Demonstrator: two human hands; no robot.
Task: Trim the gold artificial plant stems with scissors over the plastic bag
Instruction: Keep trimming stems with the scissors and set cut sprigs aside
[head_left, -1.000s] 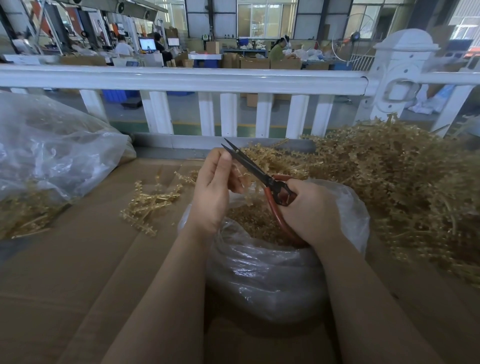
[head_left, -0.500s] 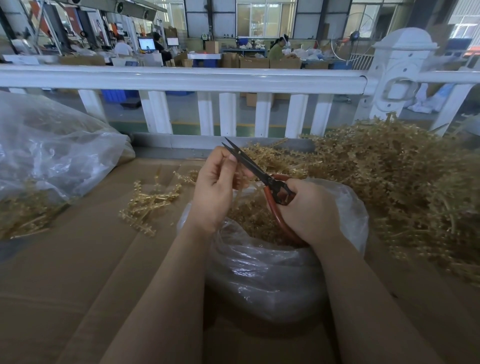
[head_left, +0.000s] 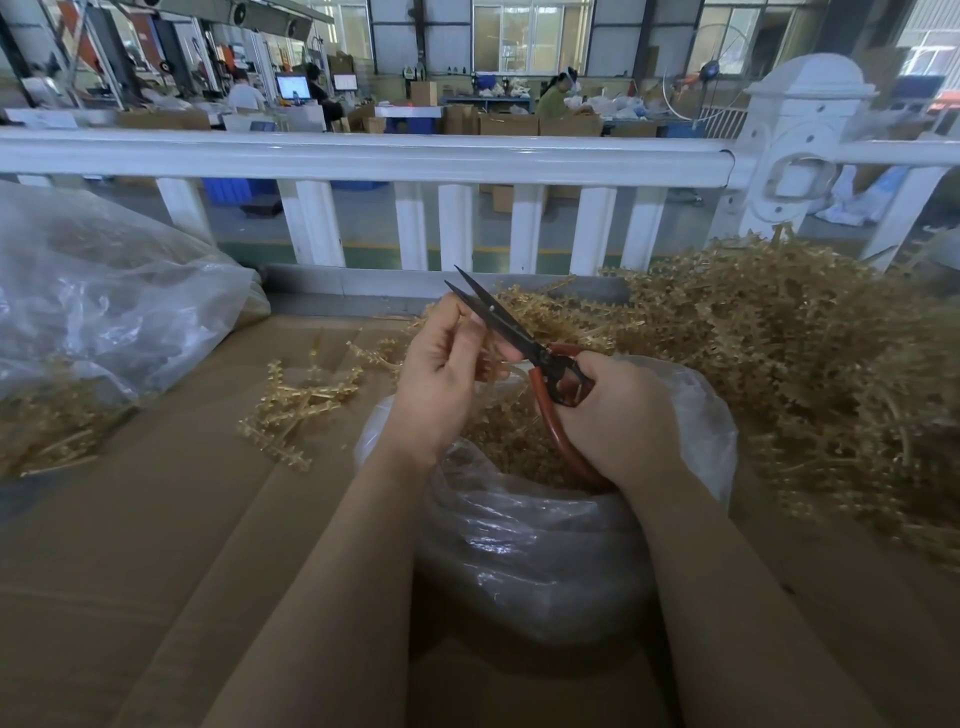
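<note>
Right hand (head_left: 618, 410) grips the red-handled scissors (head_left: 524, 340), blades parted, above the plastic bag (head_left: 561, 545). Left hand (head_left: 441, 374) pinches a gold stem piece (barely visible) at the blades; I'd keep fingertips back so offcuts drop in.

Single head view, wide-angle, looking forward-down, close over hands (head_left: 519, 395); far workshop probably distorted at edges

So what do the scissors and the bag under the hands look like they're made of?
Scissors: dark, matte blades, probably steel; the handle loops are reddish-brown and smooth, likely a plastic or rubber coating. Plastic bag: thin clear film, glossy and crinkled, with gold trimmings showing through, so probably polyethylene.
</note>
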